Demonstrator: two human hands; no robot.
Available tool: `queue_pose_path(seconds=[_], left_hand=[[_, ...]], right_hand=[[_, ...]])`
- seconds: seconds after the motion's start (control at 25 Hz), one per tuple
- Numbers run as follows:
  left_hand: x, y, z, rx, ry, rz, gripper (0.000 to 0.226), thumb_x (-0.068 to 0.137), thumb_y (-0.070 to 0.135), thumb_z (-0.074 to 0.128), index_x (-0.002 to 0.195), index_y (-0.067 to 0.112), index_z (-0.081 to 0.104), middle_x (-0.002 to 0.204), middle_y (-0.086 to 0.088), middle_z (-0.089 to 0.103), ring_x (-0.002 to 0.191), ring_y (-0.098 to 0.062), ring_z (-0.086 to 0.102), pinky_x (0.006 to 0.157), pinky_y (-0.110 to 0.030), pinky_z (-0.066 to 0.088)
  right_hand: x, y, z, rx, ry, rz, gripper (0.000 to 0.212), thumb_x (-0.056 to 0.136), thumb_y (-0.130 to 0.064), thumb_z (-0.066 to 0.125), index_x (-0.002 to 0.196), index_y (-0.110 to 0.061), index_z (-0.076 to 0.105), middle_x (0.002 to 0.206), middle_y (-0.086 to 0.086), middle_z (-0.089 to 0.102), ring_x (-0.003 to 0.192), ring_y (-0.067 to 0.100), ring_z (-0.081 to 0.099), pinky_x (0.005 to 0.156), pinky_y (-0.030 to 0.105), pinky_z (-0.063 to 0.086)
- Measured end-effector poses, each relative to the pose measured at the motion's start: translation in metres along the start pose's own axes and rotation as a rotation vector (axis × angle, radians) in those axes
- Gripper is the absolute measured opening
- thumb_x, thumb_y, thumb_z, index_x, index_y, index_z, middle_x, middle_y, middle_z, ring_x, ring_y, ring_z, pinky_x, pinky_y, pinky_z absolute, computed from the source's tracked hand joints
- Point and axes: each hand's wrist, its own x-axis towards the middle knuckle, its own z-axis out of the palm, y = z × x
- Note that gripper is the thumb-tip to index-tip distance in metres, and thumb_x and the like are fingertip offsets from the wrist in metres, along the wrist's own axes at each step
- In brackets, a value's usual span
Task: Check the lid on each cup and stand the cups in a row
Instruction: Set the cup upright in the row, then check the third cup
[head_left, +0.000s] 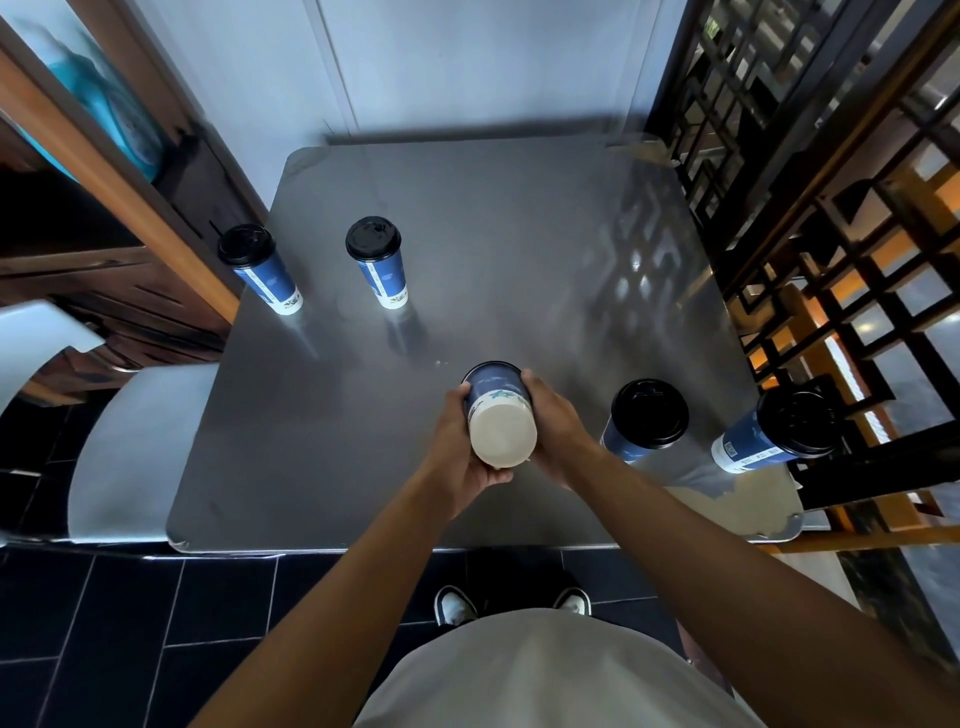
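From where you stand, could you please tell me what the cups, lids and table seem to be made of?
Held cup: apparently paper, matte blue print, plain off-white base. Lids, like the one at: likely plastic, black with moulded ridges and slight sheen. Table: looks like brushed metal, grey, mirroring cups and lattice.

Dim, bluish; edges warped, perhaps slightly blurred.

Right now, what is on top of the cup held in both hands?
The held cup is tipped with its white base toward the camera, the left hand and right hand gripping its sides. Its top end faces away, so whether it has a lid cannot be seen.
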Motion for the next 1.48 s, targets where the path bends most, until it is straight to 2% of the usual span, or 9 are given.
queue_pose_path(seconds=[0.2,0.4,0.48,0.56,0.64,0.88,1.24,1.36,1.48], left_hand=[[0.000,-0.001,-0.006,0.105,-0.007,-0.028,0.061,0.092,0.066,0.037,0.078,0.015,0.066,0.062,-0.008,0.058,0.045,-0.019,0.043,0.050,-0.021,0.034],[0.001,0.011,-0.009,0.202,0.045,-0.105,0.060,0.080,0.068,0.048,0.096,0.014,0.070,0.084,-0.011,0.069,0.079,-0.033,0.065,0.073,-0.038,0.049],[0.000,0.011,-0.005,0.211,-0.007,-0.132,0.073,0.076,0.071,0.055,0.116,0.011,0.068,0.099,-0.015,0.070,0.086,-0.035,0.067,0.068,-0.035,0.049],[0.000,0.010,-0.004,0.160,-0.010,-0.087,0.064,0.088,0.065,0.053,0.123,0.012,0.065,0.090,-0.012,0.072,0.067,-0.029,0.069,0.056,-0.029,0.048],[0.000,0.007,-0.007,0.068,-0.040,-0.047,0.054,0.093,0.062,0.046,0.103,0.013,0.067,0.068,-0.008,0.071,0.049,-0.024,0.066,0.047,-0.026,0.046],[-0.003,0.003,0.002,0.007,-0.033,-0.029,0.056,0.093,0.062,0.040,0.085,0.014,0.067,0.060,-0.007,0.066,0.044,-0.022,0.060,0.048,-0.025,0.043],[-0.008,0.008,-0.014,0.227,-0.013,-0.100,0.081,0.075,0.090,0.044,0.094,0.015,0.068,0.073,-0.008,0.065,0.058,-0.020,0.056,0.049,-0.025,0.045],[-0.010,0.012,-0.012,0.280,-0.043,-0.086,0.062,0.082,0.076,0.054,0.098,0.018,0.071,0.075,-0.005,0.072,0.066,-0.022,0.067,0.060,-0.031,0.049],[-0.011,0.014,-0.007,0.107,-0.070,-0.059,0.058,0.088,0.067,0.050,0.097,0.013,0.070,0.069,-0.007,0.070,0.054,-0.022,0.067,0.049,-0.029,0.051]], right_hand=[[0.006,0.001,-0.006,-0.026,-0.011,0.016,0.052,0.104,-0.048,0.041,0.138,-0.011,0.055,0.131,0.023,0.065,0.105,0.034,0.064,0.107,0.055,0.047],[0.005,0.001,-0.006,-0.175,-0.016,-0.076,0.031,0.104,-0.049,0.039,0.112,-0.031,0.062,0.100,0.003,0.074,0.076,0.018,0.071,0.064,0.032,0.058],[0.003,0.001,-0.004,-0.205,0.001,-0.071,0.029,0.103,-0.050,0.040,0.103,-0.032,0.063,0.096,0.000,0.074,0.071,0.015,0.071,0.059,0.029,0.056],[0.002,-0.001,-0.003,-0.171,0.003,-0.071,0.033,0.103,-0.049,0.041,0.114,-0.027,0.063,0.106,0.006,0.073,0.080,0.021,0.071,0.064,0.031,0.056],[0.001,-0.001,-0.006,-0.116,-0.003,-0.058,0.042,0.105,-0.048,0.040,0.129,-0.018,0.058,0.118,0.012,0.071,0.091,0.027,0.070,0.069,0.034,0.056],[0.001,0.001,-0.004,-0.003,-0.019,-0.038,0.052,0.106,-0.044,0.039,0.139,-0.007,0.054,0.132,0.027,0.063,0.104,0.035,0.063,0.103,0.054,0.047],[0.006,0.004,-0.010,-0.135,-0.050,-0.097,0.050,0.105,-0.048,0.038,0.131,-0.011,0.060,0.101,0.014,0.074,0.088,0.028,0.069,0.080,0.040,0.056],[0.009,0.007,-0.010,-0.148,-0.065,-0.099,0.051,0.104,-0.049,0.039,0.133,-0.012,0.060,0.109,0.017,0.074,0.089,0.028,0.069,0.080,0.043,0.058],[0.008,0.006,-0.009,-0.100,-0.059,-0.078,0.051,0.104,-0.052,0.039,0.135,-0.016,0.058,0.120,0.016,0.071,0.081,0.023,0.074,0.063,0.033,0.059]])
